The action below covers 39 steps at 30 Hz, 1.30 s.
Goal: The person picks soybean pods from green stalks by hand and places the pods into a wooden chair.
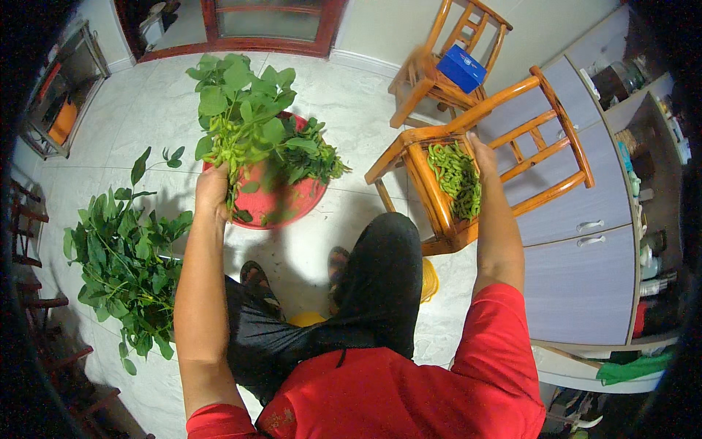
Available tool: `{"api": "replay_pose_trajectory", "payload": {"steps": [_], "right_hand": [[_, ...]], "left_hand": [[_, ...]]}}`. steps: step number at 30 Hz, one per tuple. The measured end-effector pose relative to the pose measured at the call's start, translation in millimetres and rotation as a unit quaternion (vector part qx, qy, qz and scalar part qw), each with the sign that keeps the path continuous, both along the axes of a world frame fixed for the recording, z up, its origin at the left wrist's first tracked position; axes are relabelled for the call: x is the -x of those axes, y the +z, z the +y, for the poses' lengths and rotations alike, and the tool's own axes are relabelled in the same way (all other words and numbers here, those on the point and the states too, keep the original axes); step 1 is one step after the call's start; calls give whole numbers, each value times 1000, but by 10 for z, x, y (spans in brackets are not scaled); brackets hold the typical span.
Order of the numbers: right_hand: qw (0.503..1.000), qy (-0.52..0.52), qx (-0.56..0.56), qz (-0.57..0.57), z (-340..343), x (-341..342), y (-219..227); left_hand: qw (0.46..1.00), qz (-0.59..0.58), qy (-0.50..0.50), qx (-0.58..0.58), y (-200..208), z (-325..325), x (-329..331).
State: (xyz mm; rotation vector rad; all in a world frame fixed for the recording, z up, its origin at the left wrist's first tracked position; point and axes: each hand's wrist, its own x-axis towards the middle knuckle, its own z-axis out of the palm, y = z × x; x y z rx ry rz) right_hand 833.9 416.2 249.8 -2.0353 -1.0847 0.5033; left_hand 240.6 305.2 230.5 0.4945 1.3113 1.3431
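Note:
My left hand (pixel 211 192) grips a leafy green plant stalk (pixel 238 110) with hanging pods, held up over a red basin (pixel 292 201) that contains more leafy stalks. My right hand (pixel 482 152) reaches over the seat of a wooden chair (pixel 431 194), where a heap of picked green pods (pixel 457 178) lies. Its fingers rest at the pile's far edge; whether it holds pods I cannot tell. My legs in black trousers cross between basin and chair.
A pile of leafy stalks (pixel 124 263) lies on the tiled floor at my left. A second wooden chair (pixel 439 69) carrying a blue box (pixel 461 67) stands behind. Grey cabinets (pixel 585 219) line the right. A red-framed door (pixel 241 29) is at the back.

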Motion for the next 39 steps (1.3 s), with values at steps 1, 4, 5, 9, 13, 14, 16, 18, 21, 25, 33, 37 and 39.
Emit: {"api": "replay_pose_trajectory", "payload": {"steps": [1, 4, 5, 9, 13, 14, 16, 18, 21, 25, 33, 37, 39], "right_hand": [[997, -51, 46, -39, 15, -187, 39], [996, -65, -3, -66, 102, -440, 35], [994, -38, -8, -99, 87, -299, 72], [988, 81, -131, 10, -81, 701, 280], [950, 280, -134, 40, -387, 2222, 514], [931, 339, -129, 35, -460, 2544, 474], [870, 464, -163, 24, -742, 3293, 591], [833, 510, -185, 106, -908, 3844, 579], [840, 479, -180, 178, -953, 4258, 388], [812, 537, -203, 108, -861, 4374, 74], [831, 513, -214, 41, -790, 4299, -89], [826, 499, -260, -5, -801, 4226, -58], [827, 494, -268, -9, -786, 4172, -51]], "left_hand": [[1000, 10, -22, 3, -13, 5, -3], [999, 17, -28, 13, 43, 12, -99], [999, 23, -8, 20, 116, -20, -110], [999, -35, -4, 0, 187, 4, -214], [997, -22, -2, -72, 71, 60, -170], [996, -34, -18, -85, 5, 78, -139], [995, -43, 4, -94, -11, 81, -139], [993, -50, 23, -100, -24, 82, -138], [992, -40, 53, -108, 72, 28, -188], [987, 44, 61, -143, 107, -50, -179], [969, 209, 12, -133, -34, -50, -254], [942, 310, 1, -127, 75, -79, -330], [954, 276, 10, -118, 187, -107, -390]]}}
